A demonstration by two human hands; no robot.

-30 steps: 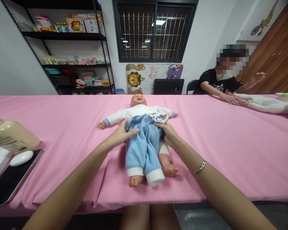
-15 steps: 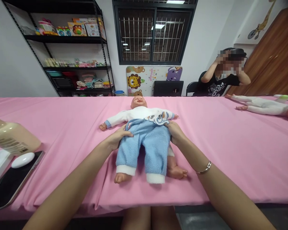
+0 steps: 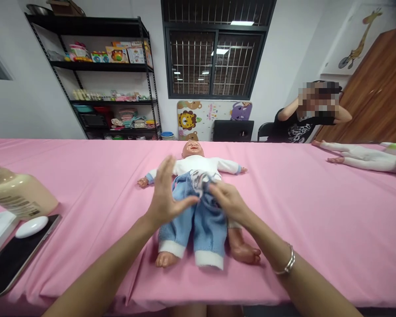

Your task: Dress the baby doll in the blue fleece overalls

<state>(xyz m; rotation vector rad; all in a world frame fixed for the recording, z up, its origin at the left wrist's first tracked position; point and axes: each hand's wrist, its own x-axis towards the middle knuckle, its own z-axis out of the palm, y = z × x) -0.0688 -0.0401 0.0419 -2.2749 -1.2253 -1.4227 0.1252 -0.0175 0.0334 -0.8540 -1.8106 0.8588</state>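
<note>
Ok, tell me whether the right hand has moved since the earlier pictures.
Yes: judged against the window, the right hand has shifted leftward, inward over the blue trousers.

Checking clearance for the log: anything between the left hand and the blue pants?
Nothing visible. The left hand is open and overlaps the blue pants in view; contact can't be told. The right hand holds their top on the other side, not between them.

Bright, even indoor light; white reflections (image 3: 221, 51) glare in the dark window (image 3: 199, 57). Below the window, left hand (image 3: 163, 196) and right hand (image 3: 229, 200) are motion-blurred; left of it, the shelf (image 3: 102, 66) slants with wide-angle distortion.
</note>
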